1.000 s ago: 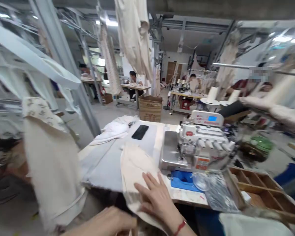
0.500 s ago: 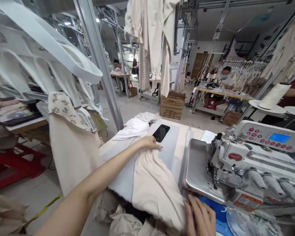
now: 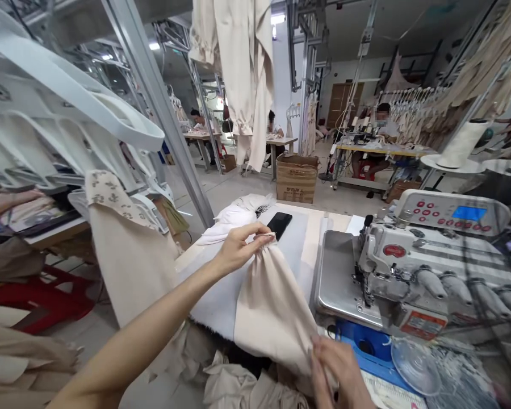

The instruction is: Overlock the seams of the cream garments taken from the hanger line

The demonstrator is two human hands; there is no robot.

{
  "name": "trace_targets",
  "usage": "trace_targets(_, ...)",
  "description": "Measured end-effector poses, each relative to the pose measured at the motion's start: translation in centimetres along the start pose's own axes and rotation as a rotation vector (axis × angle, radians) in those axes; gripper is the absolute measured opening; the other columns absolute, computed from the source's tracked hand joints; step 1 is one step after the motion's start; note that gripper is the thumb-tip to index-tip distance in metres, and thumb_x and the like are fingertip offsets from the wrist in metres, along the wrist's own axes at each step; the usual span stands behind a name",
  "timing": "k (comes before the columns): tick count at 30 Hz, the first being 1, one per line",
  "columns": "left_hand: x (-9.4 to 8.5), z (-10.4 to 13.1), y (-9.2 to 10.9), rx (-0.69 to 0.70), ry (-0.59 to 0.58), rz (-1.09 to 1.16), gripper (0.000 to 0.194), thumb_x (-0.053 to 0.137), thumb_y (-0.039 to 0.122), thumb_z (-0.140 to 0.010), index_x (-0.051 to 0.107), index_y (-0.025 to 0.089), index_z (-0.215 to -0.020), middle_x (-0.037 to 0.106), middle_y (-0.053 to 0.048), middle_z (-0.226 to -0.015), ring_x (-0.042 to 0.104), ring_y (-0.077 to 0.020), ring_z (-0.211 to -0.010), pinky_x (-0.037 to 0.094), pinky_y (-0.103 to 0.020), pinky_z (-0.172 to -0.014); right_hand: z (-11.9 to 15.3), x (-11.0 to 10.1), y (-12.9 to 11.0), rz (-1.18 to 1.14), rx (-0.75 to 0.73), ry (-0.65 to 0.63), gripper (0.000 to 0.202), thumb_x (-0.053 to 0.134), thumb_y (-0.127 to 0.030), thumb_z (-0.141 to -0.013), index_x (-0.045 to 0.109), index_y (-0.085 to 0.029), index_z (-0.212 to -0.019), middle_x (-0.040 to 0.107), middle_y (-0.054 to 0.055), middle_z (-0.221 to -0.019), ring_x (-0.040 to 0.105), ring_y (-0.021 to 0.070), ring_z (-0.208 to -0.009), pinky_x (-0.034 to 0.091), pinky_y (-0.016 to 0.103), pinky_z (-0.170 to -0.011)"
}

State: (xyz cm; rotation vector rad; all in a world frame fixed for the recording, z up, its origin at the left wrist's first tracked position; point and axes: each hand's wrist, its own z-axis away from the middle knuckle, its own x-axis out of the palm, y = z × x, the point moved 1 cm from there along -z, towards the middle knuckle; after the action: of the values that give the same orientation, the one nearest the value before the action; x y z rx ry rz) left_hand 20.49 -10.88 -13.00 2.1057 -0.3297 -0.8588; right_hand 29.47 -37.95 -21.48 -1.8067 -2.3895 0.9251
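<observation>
My left hand is closed in a pinch on the gathered narrow end of a cream fabric piece, holding that end up off the table. The piece hangs down and widens toward me. At its lower right edge, my right hand has thumb and fingers closed on the cloth; the fingertips are partly blurred. Just beyond my left hand, a black phone lies on the table, partly covered by the fingers. To the phone's left is a bunched white cloth.
An overlock sewing machine with a metal plate stands right of the fabric. Nearer me are a blue tray and a clear dish. White hangers with a cream panel hang left. A cardboard box stands ahead; people sew farther back.
My left hand has lifted the gathered end and turned, drawing the cloth tauter. My right hand has come onto the fabric's lower edge. The view has shifted slightly.
</observation>
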Motion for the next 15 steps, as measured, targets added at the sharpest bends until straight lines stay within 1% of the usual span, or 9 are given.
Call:
trace_targets(2,-0.7,0.7,2.6,0.133,0.036,-0.028,0.041,0.063,0.058,-0.09,0.07,0.018,-0.084,0.071,-0.003,-0.08,0.063,-0.017,-0.078,0.051,-0.03,-0.08,-2.1,0.5,-0.2,0.05,-0.001,-0.006,0.024,0.063,-0.015,-0.097,0.061,-0.02,-0.121,0.075,0.011,-0.103,0.074,0.025,-0.094,0.06,0.036,-0.082)
trace_targets(3,-1.0,1.0,3.8,0.221,0.059,-0.052,0.038,0.063,0.055,-0.092,0.071,0.018,-0.083,0.071,-0.003,-0.078,0.064,-0.0163,-0.076,0.052,-0.03,-0.083,-3.1,0.8,-0.2,0.057,0.012,-0.015,0.023,0.062,-0.02,-0.099,0.06,-0.018,-0.122,0.074,0.012,-0.103,0.073,0.0249,-0.094,0.06,0.035,-0.08)
trace_targets(5,-1.6,1.8,5.5,0.392,0.105,-0.108,0.033,0.061,0.047,-0.096,0.071,0.019,-0.082,0.072,-0.002,-0.075,0.064,-0.0146,-0.071,0.052,-0.031,-0.087,-4.7,1.4,-0.3,0.035,0.044,-0.061,0.01,0.057,-0.024,-0.103,0.063,-0.019,-0.11,0.072,0.007,-0.09,0.072,0.0209,-0.081,0.057,0.03,-0.07)
trace_targets(7,-2.0,2.6,6.6,0.484,0.136,-0.141,0.029,0.061,0.041,-0.097,0.071,0.018,-0.081,0.072,-0.001,-0.072,0.063,-0.0135,-0.068,0.052,-0.031,-0.086,-5.1,1.8,-0.6,-0.042,0.041,-0.11,0.016,0.052,-0.021,-0.105,0.063,-0.02,-0.093,0.067,0.002,-0.077,0.067,0.0163,-0.068,0.052,0.026,-0.063)
trace_targets(9,-2.1,3.3,7.2,0.476,0.14,-0.125,0.027,0.063,0.038,-0.097,0.07,0.018,-0.08,0.071,-0.001,-0.072,0.063,-0.0132,-0.067,0.052,-0.028,-0.078,-4.6,1.8,-0.8,-0.133,0.053,-0.134,0.021,0.053,-0.018,-0.103,0.063,-0.02,-0.085,0.063,-0.001,-0.072,0.063,0.014,-0.063,0.049,0.024,-0.062)
trace_targets(10,-2.1,3.6,7.4,0.447,0.134,-0.097,0.027,0.063,0.038,-0.096,0.07,0.017,-0.08,0.071,-0.001,-0.072,0.064,-0.013,-0.068,0.051,-0.026,-0.074,-4.2,1.8,-0.9,-0.171,0.083,-0.144,0.019,0.055,-0.018,-0.102,0.064,-0.02,-0.085,0.064,-0.001,-0.072,0.063,0.0139,-0.064,0.049,0.023,-0.063)
trace_targets(12,-1.9,4.1,7.9,0.354,0.095,-0.03,0.028,0.064,0.04,-0.096,0.069,0.017,-0.08,0.07,-0.001,-0.072,0.062,-0.0128,-0.068,0.049,-0.023,-0.066,-3.8,1.8,-1.0,-0.241,0.204,-0.182,0.008,0.063,-0.023,-0.098,0.071,-0.02,-0.097,0.071,0.002,-0.082,0.067,0.0153,-0.072,0.051,0.022,-0.067)
trace_targets(14,-1.6,4.4,8.7,0.267,0.024,0.021,0.033,0.063,0.045,-0.096,0.069,0.017,-0.08,0.068,-0.002,-0.072,0.061,-0.0128,-0.066,0.047,-0.022,-0.06,-4.4,1.8,-1.4,-0.346,0.357,-0.24,0.024,0.069,-0.03,-0.093,0.073,-0.019,-0.114,0.077,0.005,-0.098,0.07,0.0185,-0.084,0.054,0.023,-0.073)
trace_targets(15,-1.6,4.6,9.2,0.247,-0.019,0.03,0.035,0.062,0.047,-0.096,0.069,0.017,-0.079,0.067,-0.002,-0.071,0.059,-0.0127,-0.065,0.046,-0.022,-0.059,-5.1,1.7,-1.7,-0.412,0.429,-0.274,0.03,0.069,-0.035,-0.092,0.074,-0.018,-0.117,0.077,0.006,-0.1,0.07,0.0196,-0.086,0.054,0.023,-0.072)
